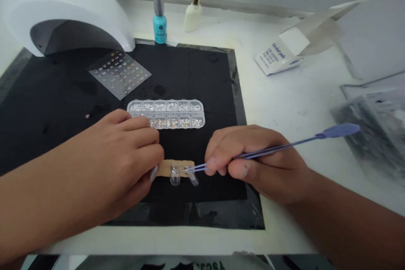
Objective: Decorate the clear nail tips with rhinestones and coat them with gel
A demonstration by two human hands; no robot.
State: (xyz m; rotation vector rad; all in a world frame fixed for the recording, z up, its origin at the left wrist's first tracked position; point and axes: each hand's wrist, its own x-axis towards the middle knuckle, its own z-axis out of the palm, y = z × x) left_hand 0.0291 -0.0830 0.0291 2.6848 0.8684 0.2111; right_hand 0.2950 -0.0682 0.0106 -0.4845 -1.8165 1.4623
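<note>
My right hand pinches a pair of blue-purple tweezers, whose handle end points to the right. The slim tips reach two clear nail tips, one upright and one tilted, on a short beige strip. Whether anything tiny sits between the tips is too small to see. With fingers curled, my left hand closes on the strip's left end, and another clear nail tip shows by its fingertips. Just beyond, a clear compartment box holds small rhinestones; my left hand covers its near left corner.
Behind lies a sticker sheet on the black mat. A white nail lamp stands back left. A turquoise polish bottle and a cream one stand at the back. An alcohol pads box and plastic packets are right.
</note>
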